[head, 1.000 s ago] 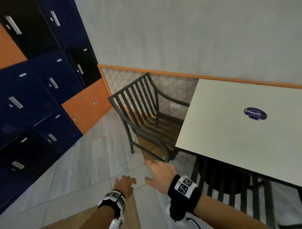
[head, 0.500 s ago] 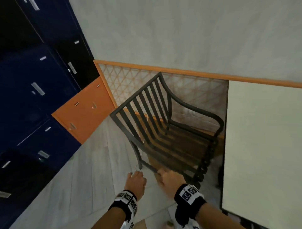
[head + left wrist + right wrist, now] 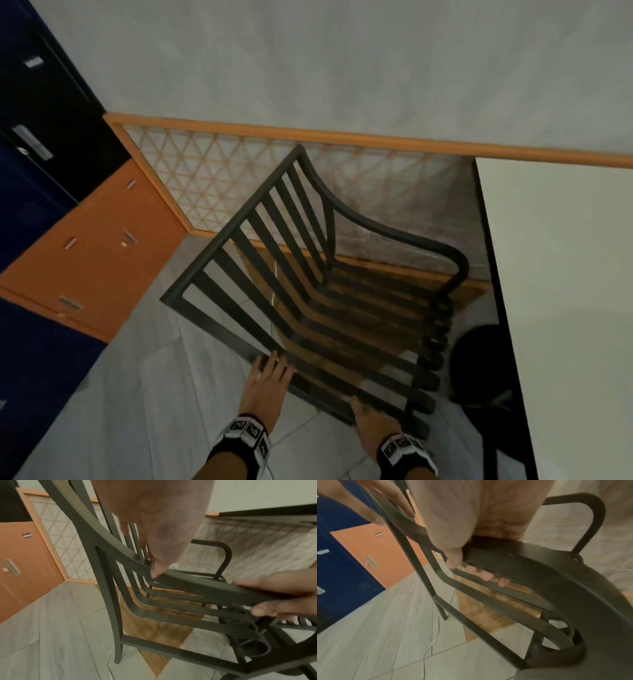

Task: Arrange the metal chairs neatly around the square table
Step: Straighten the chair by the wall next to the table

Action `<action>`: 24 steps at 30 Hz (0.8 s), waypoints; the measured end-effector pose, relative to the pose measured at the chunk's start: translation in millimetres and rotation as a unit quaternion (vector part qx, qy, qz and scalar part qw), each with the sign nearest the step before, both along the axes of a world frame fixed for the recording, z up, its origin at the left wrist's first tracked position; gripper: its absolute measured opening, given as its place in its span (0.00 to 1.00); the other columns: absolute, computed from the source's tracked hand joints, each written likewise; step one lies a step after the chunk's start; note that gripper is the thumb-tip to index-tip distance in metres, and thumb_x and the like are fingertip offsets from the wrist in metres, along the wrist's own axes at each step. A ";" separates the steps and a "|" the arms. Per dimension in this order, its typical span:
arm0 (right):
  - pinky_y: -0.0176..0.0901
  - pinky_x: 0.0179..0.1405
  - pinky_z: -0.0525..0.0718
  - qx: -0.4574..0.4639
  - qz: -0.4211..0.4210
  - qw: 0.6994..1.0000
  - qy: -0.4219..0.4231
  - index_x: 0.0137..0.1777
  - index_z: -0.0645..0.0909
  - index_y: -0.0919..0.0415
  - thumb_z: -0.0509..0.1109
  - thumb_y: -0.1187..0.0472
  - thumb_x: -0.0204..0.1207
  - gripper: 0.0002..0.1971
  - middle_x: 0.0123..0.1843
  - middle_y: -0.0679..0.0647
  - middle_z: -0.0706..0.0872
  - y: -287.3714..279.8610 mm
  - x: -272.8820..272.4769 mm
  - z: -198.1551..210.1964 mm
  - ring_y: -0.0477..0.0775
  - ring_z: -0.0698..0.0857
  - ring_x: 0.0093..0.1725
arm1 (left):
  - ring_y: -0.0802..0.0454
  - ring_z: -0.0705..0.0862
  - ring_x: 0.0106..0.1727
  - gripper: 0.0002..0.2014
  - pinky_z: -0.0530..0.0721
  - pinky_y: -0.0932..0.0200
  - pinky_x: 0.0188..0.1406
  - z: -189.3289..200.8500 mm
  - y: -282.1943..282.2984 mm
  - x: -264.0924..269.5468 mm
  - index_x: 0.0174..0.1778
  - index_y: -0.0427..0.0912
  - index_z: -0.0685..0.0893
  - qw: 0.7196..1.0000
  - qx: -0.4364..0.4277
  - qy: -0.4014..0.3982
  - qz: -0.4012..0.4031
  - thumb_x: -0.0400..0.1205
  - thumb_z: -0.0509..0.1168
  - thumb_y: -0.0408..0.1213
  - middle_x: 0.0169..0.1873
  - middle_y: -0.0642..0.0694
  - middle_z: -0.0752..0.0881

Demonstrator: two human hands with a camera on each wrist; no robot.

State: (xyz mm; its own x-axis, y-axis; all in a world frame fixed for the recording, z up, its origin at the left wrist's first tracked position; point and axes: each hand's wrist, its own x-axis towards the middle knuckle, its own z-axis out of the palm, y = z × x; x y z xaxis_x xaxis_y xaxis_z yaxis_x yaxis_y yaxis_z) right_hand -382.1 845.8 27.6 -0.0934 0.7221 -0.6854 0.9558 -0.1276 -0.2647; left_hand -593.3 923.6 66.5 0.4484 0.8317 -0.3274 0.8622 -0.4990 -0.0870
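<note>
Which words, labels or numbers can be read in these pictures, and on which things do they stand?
No text can be read.
Wristbands: black-and-white square code patterns only, no letters.
Locker doors: small metal plates, too blurred to tell whether they carry writing.
Metal chair and square table: no text visible.

- The person's left hand (image 3: pixel 265 383) was bare, with no glove or ring showing.
- The right hand (image 3: pixel 371 428) was bare too.
- Each wrist carried a black band (image 3: pixel 245 442) set with white blocks printed in black square-patterned markers.
- Both forearms showed no sleeves.
- A thin white cable ran beside the left band.
</note>
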 end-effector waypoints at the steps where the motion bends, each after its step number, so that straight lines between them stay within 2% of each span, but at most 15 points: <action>1: 0.57 0.68 0.77 -0.011 -0.007 1.000 0.008 0.81 0.50 0.54 0.55 0.56 0.84 0.28 0.73 0.66 0.73 -4.3 3.4 0.8 0.66 0.77 0.68 | 0.42 0.87 0.63 0.36 0.63 0.39 0.74 -7.3 0.6 0.7 0.58 0.46 0.89 1.000 -0.001 0.008 -0.007 0.50 0.80 0.26 0.59 0.42 0.90; 3: 0.58 0.64 0.80 0.005 -0.022 1.000 -0.005 0.81 0.51 0.52 0.56 0.58 0.83 0.28 0.70 0.66 0.76 -11.4 15.4 -3.6 0.66 0.79 0.65 | 0.37 0.86 0.62 0.39 0.53 0.37 0.79 -16.3 3.0 2.0 0.59 0.43 0.88 1.000 -0.008 0.010 -0.022 0.48 0.81 0.25 0.59 0.38 0.89; 5: 0.61 0.63 0.80 0.012 -0.042 0.998 -0.034 0.79 0.54 0.52 0.57 0.59 0.82 0.27 0.69 0.65 0.77 -17.7 31.3 -2.0 0.66 0.80 0.64 | 0.34 0.84 0.64 0.42 0.43 0.36 0.78 -21.5 1.7 9.0 0.62 0.44 0.86 0.999 -0.015 0.016 -0.037 0.47 0.82 0.27 0.60 0.36 0.88; 8: 0.61 0.68 0.73 0.007 -0.068 0.995 -0.066 0.79 0.56 0.51 0.55 0.59 0.83 0.25 0.72 0.63 0.76 -27.5 61.1 -1.0 0.65 0.77 0.68 | 0.35 0.87 0.60 0.43 0.43 0.29 0.77 -20.1 -7.6 33.3 0.61 0.50 0.86 0.998 -0.034 0.009 -0.054 0.46 0.83 0.29 0.54 0.40 0.91; 11: 0.63 0.72 0.65 0.004 -0.107 0.990 -0.090 0.78 0.56 0.47 0.54 0.59 0.82 0.25 0.74 0.60 0.74 -39.9 82.6 -5.1 0.64 0.73 0.71 | 0.36 0.90 0.51 0.36 0.44 0.22 0.74 -12.8 -19.5 54.7 0.54 0.53 0.89 0.997 -0.036 -0.006 -0.062 0.47 0.84 0.32 0.42 0.45 0.92; 13: 0.65 0.75 0.60 -0.014 -0.139 0.986 -0.093 0.78 0.56 0.44 0.50 0.58 0.83 0.24 0.76 0.58 0.71 -51.1 86.4 -6.1 0.62 0.70 0.74 | 0.38 0.90 0.47 0.35 0.39 0.20 0.72 -11.3 -28.9 60.3 0.51 0.54 0.90 0.997 -0.050 -0.006 -0.064 0.45 0.85 0.34 0.40 0.45 0.92; 16: 0.70 0.77 0.55 -0.031 -0.162 0.982 -0.096 0.78 0.56 0.41 0.47 0.51 0.83 0.23 0.79 0.56 0.66 -59.7 87.6 -8.3 0.64 0.64 0.77 | 0.40 0.90 0.44 0.36 0.31 0.22 0.71 -9.2 -33.3 65.3 0.49 0.57 0.89 0.995 -0.068 0.003 -0.068 0.42 0.85 0.34 0.39 0.46 0.92; 20: 0.75 0.75 0.55 -0.011 -0.171 0.979 -0.115 0.77 0.59 0.43 0.52 0.56 0.83 0.23 0.77 0.58 0.71 -47.9 91.2 -3.8 0.65 0.67 0.75 | 0.40 0.90 0.44 0.34 0.38 0.17 0.70 -6.6 -22.5 71.7 0.50 0.58 0.89 0.996 -0.044 0.019 -0.074 0.46 0.85 0.36 0.38 0.46 0.92; 24: 0.76 0.72 0.57 0.009 -0.170 0.979 -0.116 0.76 0.61 0.46 0.55 0.62 0.81 0.24 0.72 0.61 0.74 -25.6 97.9 2.5 0.66 0.70 0.72 | 0.39 0.89 0.44 0.36 0.43 0.18 0.69 -10.8 -1.1 77.3 0.52 0.56 0.89 0.996 -0.002 0.028 -0.088 0.46 0.84 0.30 0.38 0.46 0.91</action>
State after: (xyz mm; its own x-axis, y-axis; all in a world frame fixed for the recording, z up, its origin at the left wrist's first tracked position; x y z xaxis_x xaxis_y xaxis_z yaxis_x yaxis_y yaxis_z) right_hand -284.2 820.3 30.0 0.3107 0.6962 -0.6471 0.8933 -0.4465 -0.0514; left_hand -515.9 922.5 55.7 0.5673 0.7411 -0.3590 0.7558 -0.6417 -0.1305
